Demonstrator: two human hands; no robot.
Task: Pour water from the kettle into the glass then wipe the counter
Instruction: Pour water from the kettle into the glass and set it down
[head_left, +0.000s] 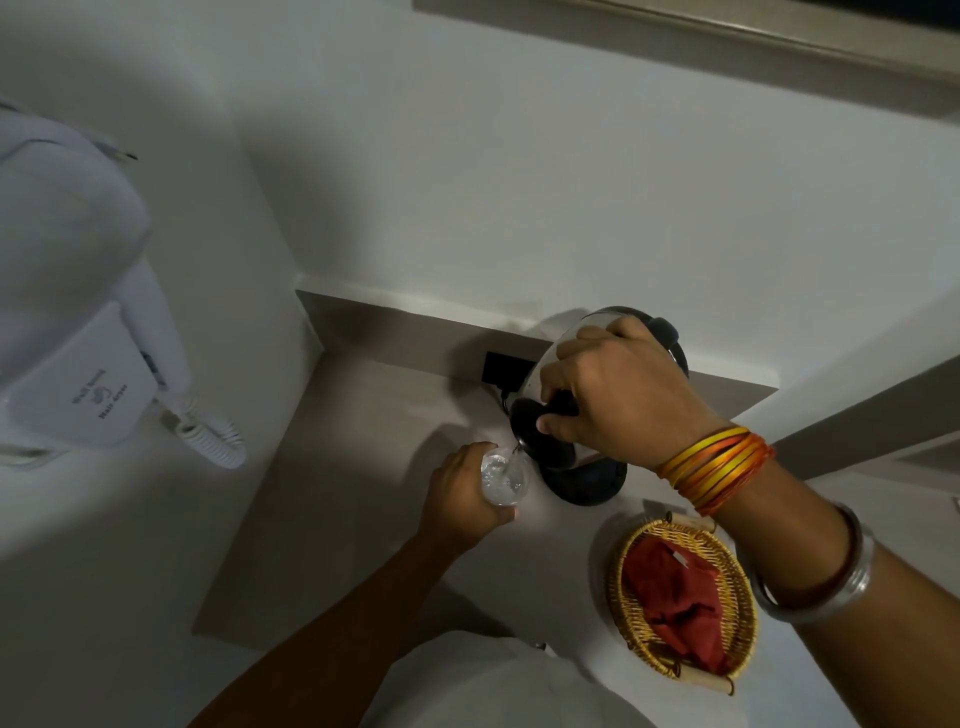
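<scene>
Wall hair dryer (78, 332) hanging at far left; left hand (460, 493) wrapping the glass (505, 477) on the counter (363, 467), water streaming in; right hand (613, 395) gripping tilted kettle (545, 431) handle; basket (683, 603) w/ red cloth (670, 597) sitting nr right

Both hands closed in grips: left hand (465, 493) low with arm extended, right hand (618, 395) higher, wrist apparently bent downward.
</scene>
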